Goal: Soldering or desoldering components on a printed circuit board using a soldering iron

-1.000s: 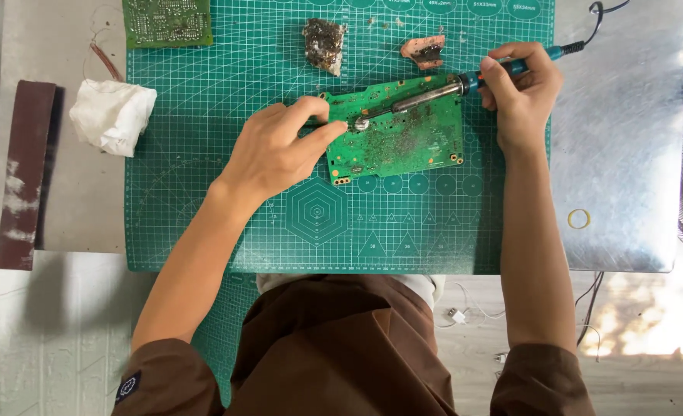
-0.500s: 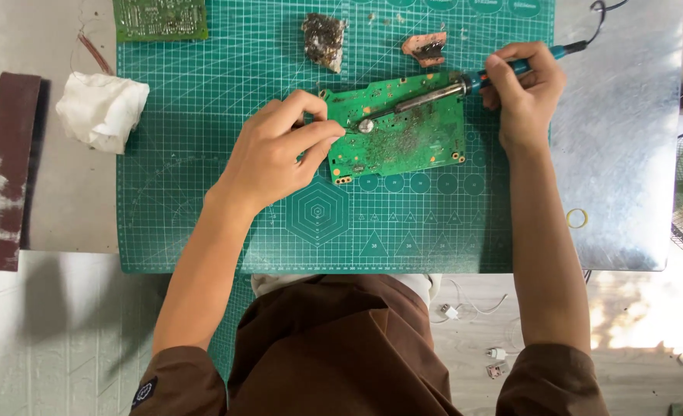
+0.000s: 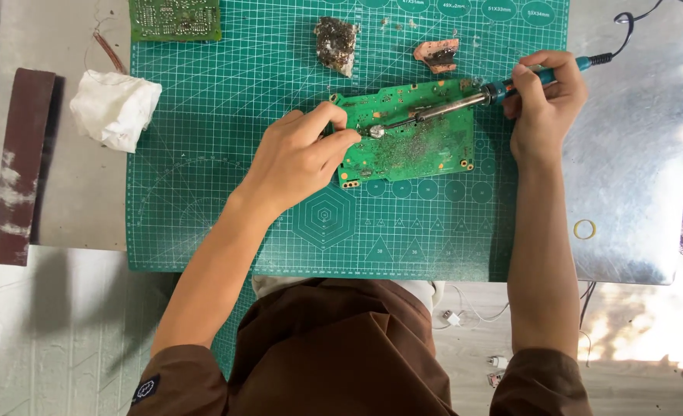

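1. Your right hand (image 3: 543, 104) has a closed grip on the soldering iron (image 3: 464, 102).
2. Your left hand (image 3: 301, 158) pinches the edge of the circuit board (image 3: 426, 146).
3. The board lies flat on the green mat (image 3: 226, 154), the iron's tip touching it.

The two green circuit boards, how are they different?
The circuit board under the hands lies whole in view mid-mat, tilted, with the soldering iron tip on it; the circuit board at the top edge is cut off by the picture, lies straight and is untouched. Both are green and rest on the cutting mat.
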